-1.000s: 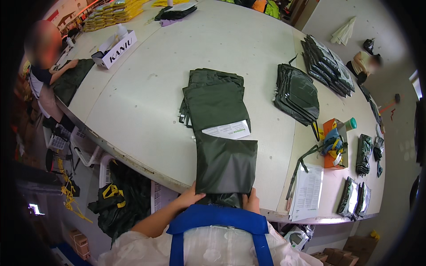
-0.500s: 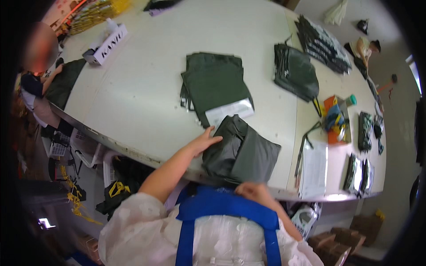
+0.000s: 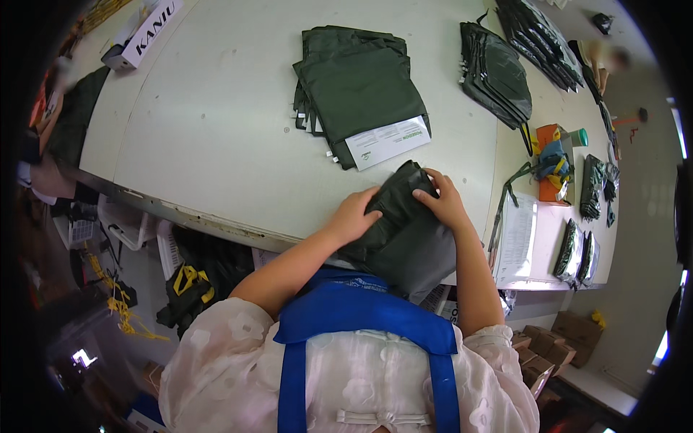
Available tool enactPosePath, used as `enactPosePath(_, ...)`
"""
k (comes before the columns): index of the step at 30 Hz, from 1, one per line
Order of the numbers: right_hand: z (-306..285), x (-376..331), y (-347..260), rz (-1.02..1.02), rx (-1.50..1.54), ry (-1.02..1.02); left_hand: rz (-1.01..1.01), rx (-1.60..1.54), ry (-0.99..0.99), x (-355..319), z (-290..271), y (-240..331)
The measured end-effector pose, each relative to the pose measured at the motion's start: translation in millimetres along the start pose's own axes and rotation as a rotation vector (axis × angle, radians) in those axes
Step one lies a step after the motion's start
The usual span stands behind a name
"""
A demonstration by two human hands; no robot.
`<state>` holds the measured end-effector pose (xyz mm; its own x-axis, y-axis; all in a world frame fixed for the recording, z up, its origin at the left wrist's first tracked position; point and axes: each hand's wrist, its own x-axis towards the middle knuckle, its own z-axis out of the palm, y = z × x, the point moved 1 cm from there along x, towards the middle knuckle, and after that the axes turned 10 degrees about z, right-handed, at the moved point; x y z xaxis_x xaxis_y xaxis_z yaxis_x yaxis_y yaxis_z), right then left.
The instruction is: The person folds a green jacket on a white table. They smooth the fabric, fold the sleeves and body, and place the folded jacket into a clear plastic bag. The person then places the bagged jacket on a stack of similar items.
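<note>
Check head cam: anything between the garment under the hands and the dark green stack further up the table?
Only a narrow strip of bare table; the folded dark garment sits just short of the stack and its white leaflet.

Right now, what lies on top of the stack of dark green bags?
A white printed sheet rests on the stack of dark green bags, at its near corner. The lower bags are mostly covered.

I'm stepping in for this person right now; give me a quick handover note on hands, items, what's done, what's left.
Left hand: flat on the dark green folded bag at the table's near edge.
Right hand: pressing the bag's far corner.
Done: a stack of folded bags topped by a white paper insert lies just beyond; more stacks further right.
Left: this bag is not yet on the stack.
</note>
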<state>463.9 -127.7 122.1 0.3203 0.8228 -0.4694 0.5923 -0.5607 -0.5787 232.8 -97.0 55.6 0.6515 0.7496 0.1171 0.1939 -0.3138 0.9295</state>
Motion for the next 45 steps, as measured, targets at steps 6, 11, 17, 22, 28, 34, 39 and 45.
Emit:
enactPosePath(6,-3.1,20.7,22.4,-0.052,0.378,-0.221,0.084,0.089,0.107,-13.5,8.7,24.3)
enactPosePath(11,-5.7,30.3,11.8,-0.195,0.236,-0.157,-0.003,0.032,0.237,-5.9,15.7,-0.8)
enactPosePath(17,-10.5,42.7,8.9,-0.281,0.192,-0.211,-0.326,-0.090,0.112,20.2,9.2,-21.8)
enactPosePath(22,-16.9,39.1,2.0,-0.280,0.132,-0.252,-0.431,-0.368,-0.012,38.2,3.1,-46.7)
enactPosePath(28,-10.9,43.9,-3.2,-0.087,0.250,-0.400,-0.578,-0.621,-0.070,45.1,3.5,-39.0)
enactPosePath(34,-29.4,25.2,-18.1,-0.015,0.185,-0.278,-0.264,-0.463,-0.225,52.7,-6.9,3.1)
enactPosePath(39,-120.1,-60.8,-51.9,-0.459,0.198,0.283,0.405,-0.068,-0.175,87.4,-68.0,146.5)
enactPosePath(45,-99.8,-116.6,30.1,-0.874,-0.158,0.862,0.839,0.508,-0.210,52.6,-20.7,207.2)
